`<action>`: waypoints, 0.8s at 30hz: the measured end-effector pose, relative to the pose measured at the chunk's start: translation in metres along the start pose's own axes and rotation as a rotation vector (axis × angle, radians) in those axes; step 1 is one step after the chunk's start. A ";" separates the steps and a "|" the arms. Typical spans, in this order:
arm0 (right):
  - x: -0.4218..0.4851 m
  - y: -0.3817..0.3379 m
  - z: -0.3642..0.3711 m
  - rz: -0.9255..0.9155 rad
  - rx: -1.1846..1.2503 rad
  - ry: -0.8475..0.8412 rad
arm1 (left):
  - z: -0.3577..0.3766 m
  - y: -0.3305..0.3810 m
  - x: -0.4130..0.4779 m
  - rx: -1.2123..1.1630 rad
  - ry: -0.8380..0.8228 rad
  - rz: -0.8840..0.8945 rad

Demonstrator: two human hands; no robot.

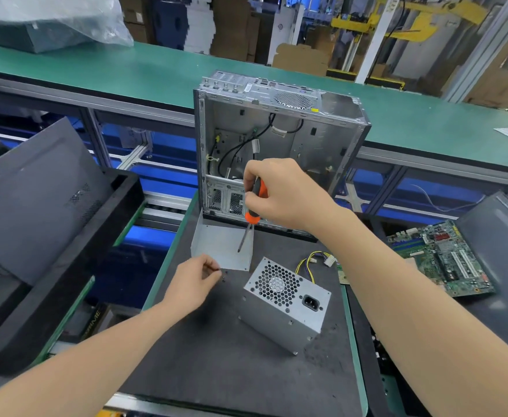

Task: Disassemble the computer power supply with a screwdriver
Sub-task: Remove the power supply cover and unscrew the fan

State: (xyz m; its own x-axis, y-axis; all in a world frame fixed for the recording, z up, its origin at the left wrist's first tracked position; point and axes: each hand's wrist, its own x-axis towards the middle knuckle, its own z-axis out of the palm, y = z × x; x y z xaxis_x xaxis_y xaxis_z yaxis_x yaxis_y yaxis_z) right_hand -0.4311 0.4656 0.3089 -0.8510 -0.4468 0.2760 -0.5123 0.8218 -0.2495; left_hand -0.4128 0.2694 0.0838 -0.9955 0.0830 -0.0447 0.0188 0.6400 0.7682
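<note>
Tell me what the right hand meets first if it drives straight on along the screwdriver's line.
Probably the grey metal sheet under the screwdriver tip; the right hand points down at it, though the gap is unclear.

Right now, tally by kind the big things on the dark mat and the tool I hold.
Computer case: 1
Power supply: 1
Loose metal cover: 1
Screwdriver, in right hand: 1
Total: 4
</note>
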 end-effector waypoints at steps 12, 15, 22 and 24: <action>-0.012 0.005 0.005 0.045 -0.006 -0.028 | 0.024 -0.030 -0.001 0.211 -0.044 0.053; -0.017 0.008 0.002 0.055 0.002 -0.014 | 0.024 -0.034 0.002 0.196 -0.057 0.042; -0.033 0.016 -0.018 0.075 0.002 0.037 | 0.010 -0.006 0.017 0.127 0.089 0.043; -0.040 0.021 -0.028 0.086 -0.026 0.039 | 0.010 0.024 0.022 -0.008 0.085 0.100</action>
State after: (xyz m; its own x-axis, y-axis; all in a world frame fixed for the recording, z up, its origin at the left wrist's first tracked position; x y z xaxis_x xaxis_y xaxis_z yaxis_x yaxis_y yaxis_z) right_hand -0.4041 0.5105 0.3184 -0.8864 -0.3605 0.2904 -0.4339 0.8658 -0.2494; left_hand -0.4331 0.2939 0.0949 -0.9929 0.0808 0.0868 0.1183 0.6257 0.7711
